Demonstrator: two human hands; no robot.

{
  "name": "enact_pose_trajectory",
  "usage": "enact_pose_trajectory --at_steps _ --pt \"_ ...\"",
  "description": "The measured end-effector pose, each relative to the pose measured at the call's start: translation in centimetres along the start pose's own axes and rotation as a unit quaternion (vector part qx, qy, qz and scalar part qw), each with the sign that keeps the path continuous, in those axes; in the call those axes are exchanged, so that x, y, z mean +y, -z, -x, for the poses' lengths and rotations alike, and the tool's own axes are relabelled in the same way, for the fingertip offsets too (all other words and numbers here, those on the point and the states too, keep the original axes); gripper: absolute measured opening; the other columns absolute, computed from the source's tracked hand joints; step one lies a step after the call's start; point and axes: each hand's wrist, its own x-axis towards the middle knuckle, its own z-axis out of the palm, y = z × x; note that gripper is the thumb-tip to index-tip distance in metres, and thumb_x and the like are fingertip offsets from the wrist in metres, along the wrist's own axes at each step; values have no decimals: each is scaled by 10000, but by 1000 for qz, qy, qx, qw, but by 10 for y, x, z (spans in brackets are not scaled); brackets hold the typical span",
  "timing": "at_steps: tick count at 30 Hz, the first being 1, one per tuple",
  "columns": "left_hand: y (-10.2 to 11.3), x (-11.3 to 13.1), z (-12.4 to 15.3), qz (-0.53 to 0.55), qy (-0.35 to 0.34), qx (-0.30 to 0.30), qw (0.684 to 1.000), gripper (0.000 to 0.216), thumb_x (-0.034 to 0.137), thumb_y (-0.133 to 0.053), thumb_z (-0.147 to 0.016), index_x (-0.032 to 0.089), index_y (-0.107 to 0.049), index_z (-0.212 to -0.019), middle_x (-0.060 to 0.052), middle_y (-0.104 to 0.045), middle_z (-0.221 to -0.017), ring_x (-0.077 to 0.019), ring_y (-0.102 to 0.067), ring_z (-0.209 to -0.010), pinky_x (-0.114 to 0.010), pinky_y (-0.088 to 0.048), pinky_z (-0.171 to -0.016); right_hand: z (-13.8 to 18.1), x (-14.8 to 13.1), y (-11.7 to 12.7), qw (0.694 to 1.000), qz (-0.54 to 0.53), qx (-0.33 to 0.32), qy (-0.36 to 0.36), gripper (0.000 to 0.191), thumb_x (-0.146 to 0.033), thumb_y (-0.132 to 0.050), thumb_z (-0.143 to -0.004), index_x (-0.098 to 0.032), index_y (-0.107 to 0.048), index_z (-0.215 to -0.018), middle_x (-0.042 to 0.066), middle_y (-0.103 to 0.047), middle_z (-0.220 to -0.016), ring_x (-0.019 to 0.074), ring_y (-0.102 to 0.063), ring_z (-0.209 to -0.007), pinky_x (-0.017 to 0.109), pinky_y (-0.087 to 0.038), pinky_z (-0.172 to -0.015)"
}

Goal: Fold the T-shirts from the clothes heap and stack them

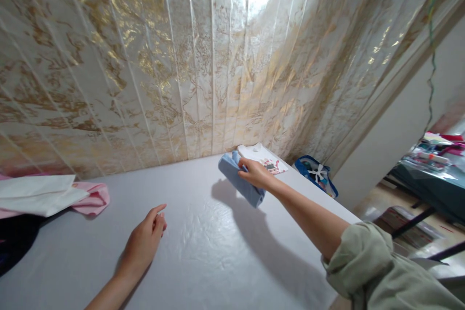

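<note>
In the head view, my right hand (pixel 253 171) grips a folded, light blue garment (pixel 236 178) by its upper side. It hangs in the air over the white-covered table (pixel 203 252) and casts a shadow there. Just behind it, a folded white T-shirt (pixel 254 151) with a printed front lies at the table's back edge, partly covered by my hand. My left hand (pixel 145 235) is just above the table at the left of the middle, index finger stretched out and the others loosely bent. It holds nothing.
White cloth (pixel 39 193), pink cloth (pixel 95 198) and black cloth (pixel 18 240) lie at the table's left. A blue-edged bag (pixel 316 173) stands beyond its right edge. A patterned gold curtain (pixel 189 68) hangs behind. Farther right is a cluttered dark table (pixel 436 169).
</note>
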Motion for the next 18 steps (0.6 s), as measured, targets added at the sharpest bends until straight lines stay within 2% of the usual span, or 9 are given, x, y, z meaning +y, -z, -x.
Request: enact_pose_trajectory --at_steps 4,7,12,18 --pt "-1 -6 0 -59 -25 -21 998 456 502 -344 -881 201 -574 -1135 19 -606 -669 -176 -608 -612 -279 -460 -603 -28 50 42 985 158 38 -66 200 -229 -542 -813 -210 -625 -994 60 -652 -989 207 -565 -881 245 -358 -695" --pt "-3 -6 -1 -64 -25 -18 997 468 517 -340 -884 202 -574 -1138 18 -608 -669 -179 -612 -621 -275 -457 -604 -48 85 54 962 238 43 -131 243 -242 -502 -866 -218 -620 -1077 88 -640 -1087 240 -575 -952 266 -384 -731" --pt "-3 -8 -2 -50 -13 -14 999 480 550 -351 -872 210 -584 -1118 25 -600 -641 -175 -597 -587 -268 -453 -574 -71 125 48 946 264 39 -183 290 -278 -467 -924 -193 -619 -1156 123 -628 -1138 268 -577 -986 303 -405 -775" --pt "-5 -14 -3 -42 1 -18 999 484 575 -361 -869 219 -583 -1113 25 -598 -652 -173 -584 -581 -274 -460 -587 -91 146 29 942 268 28 -200 288 -260 -463 -916 -217 -629 -1148 123 -636 -1131 256 -593 -978 299 -416 -746"
